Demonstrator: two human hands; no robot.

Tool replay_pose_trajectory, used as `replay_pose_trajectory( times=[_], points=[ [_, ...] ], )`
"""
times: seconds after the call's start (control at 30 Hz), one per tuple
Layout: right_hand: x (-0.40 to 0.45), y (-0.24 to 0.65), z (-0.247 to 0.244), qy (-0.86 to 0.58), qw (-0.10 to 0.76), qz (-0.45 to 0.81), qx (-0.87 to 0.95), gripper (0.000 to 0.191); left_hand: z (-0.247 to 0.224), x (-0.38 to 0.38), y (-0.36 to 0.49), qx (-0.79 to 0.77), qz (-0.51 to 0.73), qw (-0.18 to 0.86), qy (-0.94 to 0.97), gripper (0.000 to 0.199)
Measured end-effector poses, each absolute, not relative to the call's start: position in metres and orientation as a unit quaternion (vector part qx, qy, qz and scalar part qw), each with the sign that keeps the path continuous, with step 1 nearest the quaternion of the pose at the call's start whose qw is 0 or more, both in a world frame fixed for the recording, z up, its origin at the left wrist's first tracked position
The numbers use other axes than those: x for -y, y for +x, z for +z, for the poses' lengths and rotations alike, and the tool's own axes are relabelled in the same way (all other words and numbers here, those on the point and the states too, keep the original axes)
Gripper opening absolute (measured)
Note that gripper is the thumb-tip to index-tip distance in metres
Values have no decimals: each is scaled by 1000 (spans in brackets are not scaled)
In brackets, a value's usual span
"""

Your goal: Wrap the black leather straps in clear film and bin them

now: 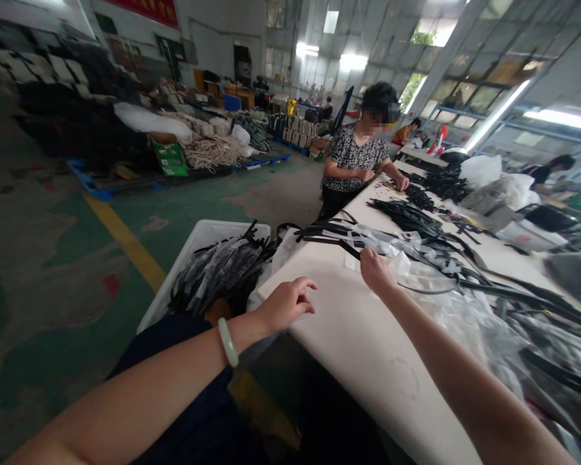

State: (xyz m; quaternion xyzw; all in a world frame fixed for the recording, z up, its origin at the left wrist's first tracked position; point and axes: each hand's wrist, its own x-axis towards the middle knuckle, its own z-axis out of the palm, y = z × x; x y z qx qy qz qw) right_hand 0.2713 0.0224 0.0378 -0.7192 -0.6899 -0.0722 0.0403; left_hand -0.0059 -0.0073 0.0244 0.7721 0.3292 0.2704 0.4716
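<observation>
A black strip (336, 240) lies on the white tabletop (368, 349), its long axis running from the right hand (376, 272) up and to the left, across the tabletop's near corner. The right hand is the nearer: its bunched fingers (365, 258) meet the strip's end, though a firm pinch cannot be confirmed from this view. The left hand (288, 305) stands farther off, open with fingers spread, near the tabletop's edge. More black strips (407, 218) and clear plastic wrapping (407, 255) lie beyond. Beside the tabletop, a white plastic bin (198, 231) holds a bundle of black strips in clear sleeves (217, 274). Farther along, a co-worker (356, 152) stands at a scatter of small dark pieces (392, 186).
</observation>
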Motion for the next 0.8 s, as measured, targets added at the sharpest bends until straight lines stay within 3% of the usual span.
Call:
replay_pose_trajectory(
  times=[0.27, 0.8],
  points=[
    [77, 224, 63, -601, 39, -51, 797, 21, 22, 8, -4, -355, 267, 475, 760, 41],
    [87, 218, 64, -596, -3, -45, 801, 19, 25, 18, -1, -343, 272, 471, 766, 39]
  ],
)
